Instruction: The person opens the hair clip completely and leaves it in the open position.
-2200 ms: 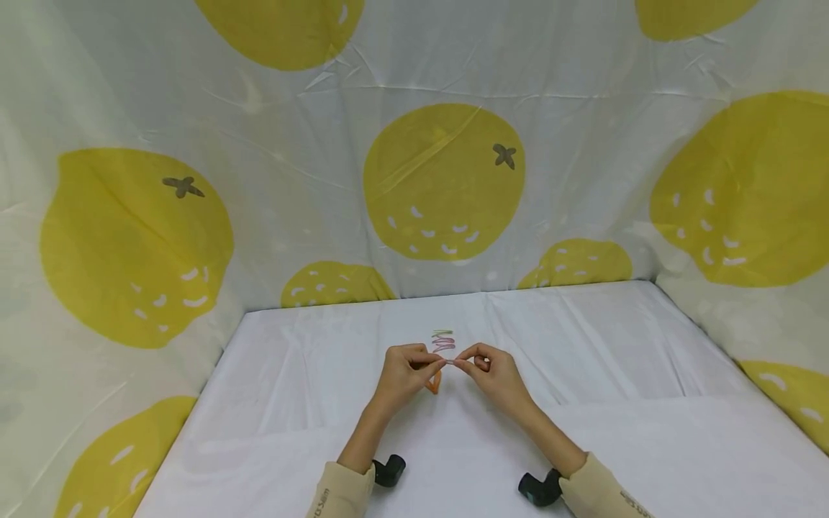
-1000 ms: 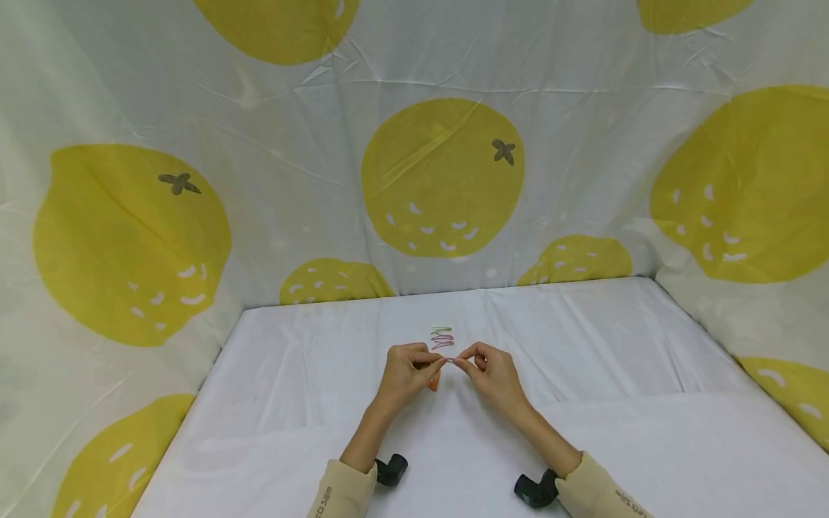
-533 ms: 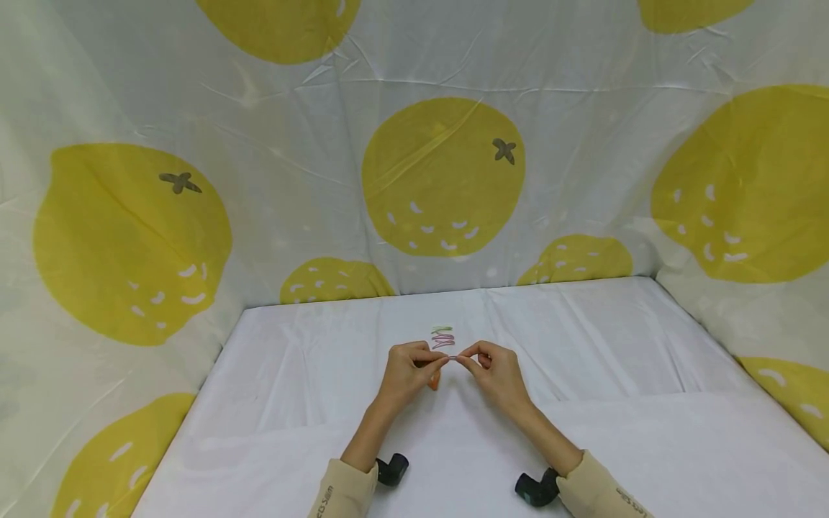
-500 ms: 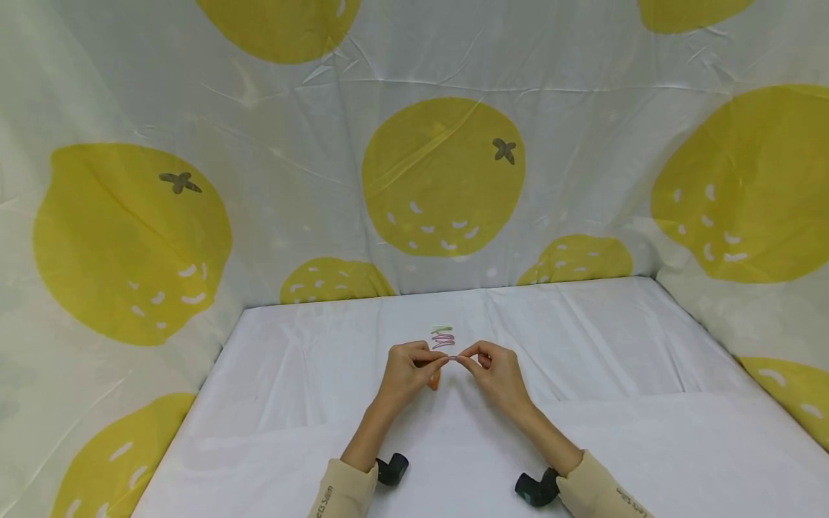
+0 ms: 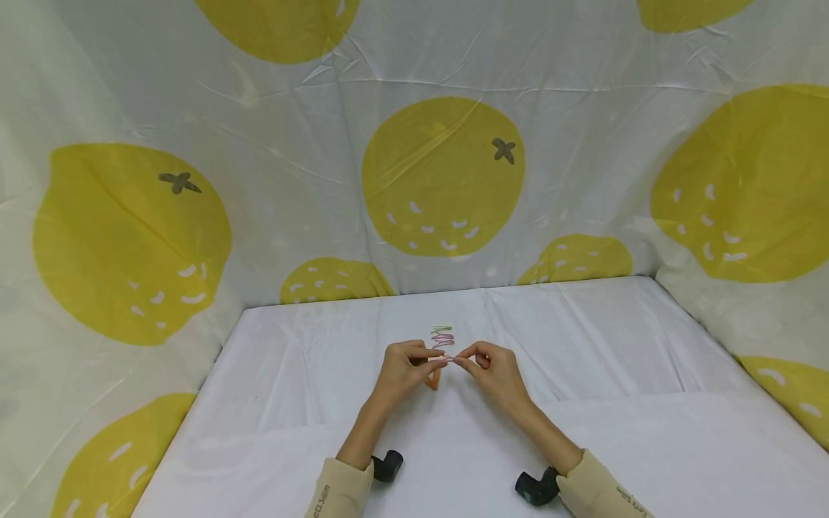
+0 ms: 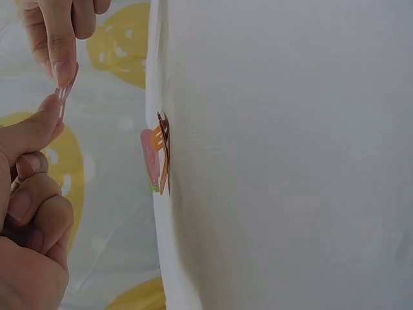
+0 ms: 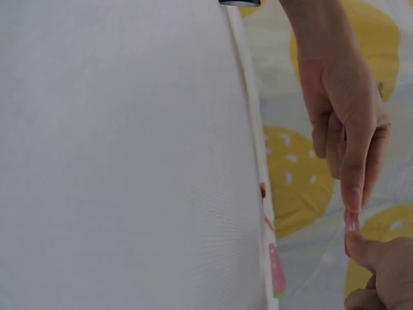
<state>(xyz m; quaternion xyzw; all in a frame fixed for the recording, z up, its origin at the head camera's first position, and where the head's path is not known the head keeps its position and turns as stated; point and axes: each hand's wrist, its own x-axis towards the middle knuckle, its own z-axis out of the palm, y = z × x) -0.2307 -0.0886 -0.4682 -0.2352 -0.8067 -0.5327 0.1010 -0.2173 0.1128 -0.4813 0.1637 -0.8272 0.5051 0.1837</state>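
Clip (image 6: 63,95), pink: raised off table (image 5: 550,446), spanning left hand (image 5: 404,370) to right hand (image 5: 492,370). Right thumb and index pinching one end; left thumb and index lightly pinching the other; remaining fingers curled in. Probably bending or snapping work; can't tell which. Grip by extreme ends, flex gently and evenly, support both ends against spring-off. Nearby on table: orange clip (image 6: 157,137), spare pink clips (image 6: 149,155), something green (image 6: 154,188) beside. Print on left sleeve (image 5: 338,491) maybe "Lets Slim", letters soft; similar on right sleeve (image 5: 599,489), too blurred to confirm. No readable brand on clips.
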